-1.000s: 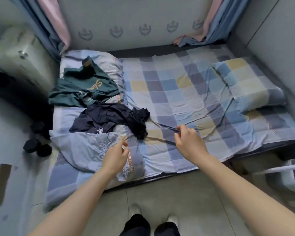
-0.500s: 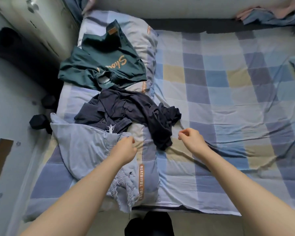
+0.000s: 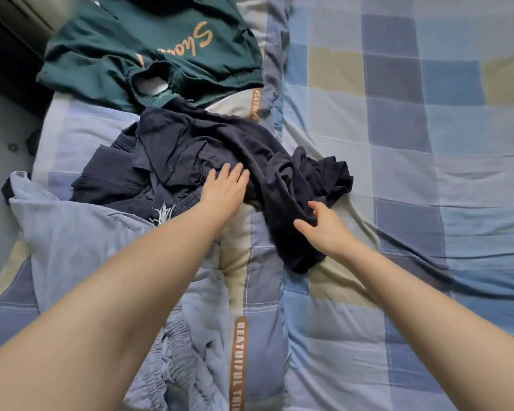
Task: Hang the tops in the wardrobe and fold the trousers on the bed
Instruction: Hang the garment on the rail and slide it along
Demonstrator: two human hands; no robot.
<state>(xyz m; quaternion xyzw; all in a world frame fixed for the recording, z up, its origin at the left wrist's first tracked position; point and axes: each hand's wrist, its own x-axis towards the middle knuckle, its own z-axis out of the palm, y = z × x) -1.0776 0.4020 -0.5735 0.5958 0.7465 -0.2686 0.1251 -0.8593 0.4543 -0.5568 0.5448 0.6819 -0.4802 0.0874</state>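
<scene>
A crumpled dark navy garment (image 3: 190, 149) lies in a heap on the checked bed (image 3: 428, 203). My left hand (image 3: 224, 188) rests on its middle with the fingers straight. My right hand (image 3: 324, 226) touches the garment's right fold, thumb out and fingertips at the cloth; a firm grip does not show. A dark green top with orange lettering (image 3: 161, 48) lies beyond the navy heap. A light blue garment with a gathered waistband (image 3: 101, 253) lies under my left forearm.
A folded quilt with an orange lettered strip (image 3: 238, 360) runs down the bed's left part under the clothes. The floor (image 3: 3, 161) shows at the far left, past the bed's edge. The checked sheet spreads out to the right.
I have leaned in closer to the bed. Both hands moved forward from the sheet and the light blue garment onto the navy heap, and their curled fingers opened.
</scene>
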